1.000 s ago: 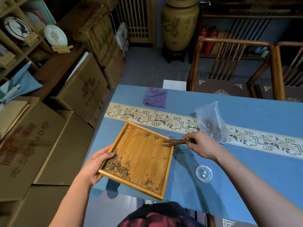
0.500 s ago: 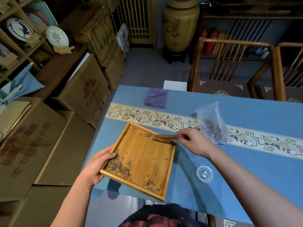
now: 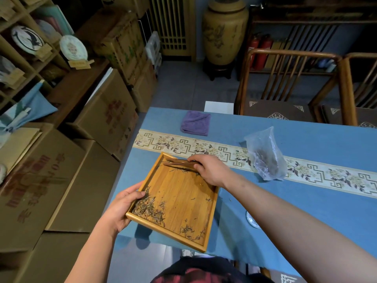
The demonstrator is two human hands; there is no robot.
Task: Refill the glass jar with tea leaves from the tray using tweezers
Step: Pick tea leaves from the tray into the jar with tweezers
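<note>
Since 1 second ago my right hand [image 3: 212, 170] has carried the wooden tweezers [image 3: 179, 163] from the tray's right rim across to its far left corner, where their tips now lie low over the wood. That hand's fingers pinch the tweezers' back end. My left hand [image 3: 122, 205] grips the bamboo tray [image 3: 211, 217] at its left rim, thumb over the edge, just beside the main heap of tea leaves [image 3: 149, 209]; a smaller scatter sits near the tray's near right corner. Right of the tray, partly behind my forearm, a round glass piece [image 3: 252, 220] rests on the blue tablecloth [image 3: 306, 201]. A clear plastic bag [image 3: 265, 156] stands on the patterned runner.
</note>
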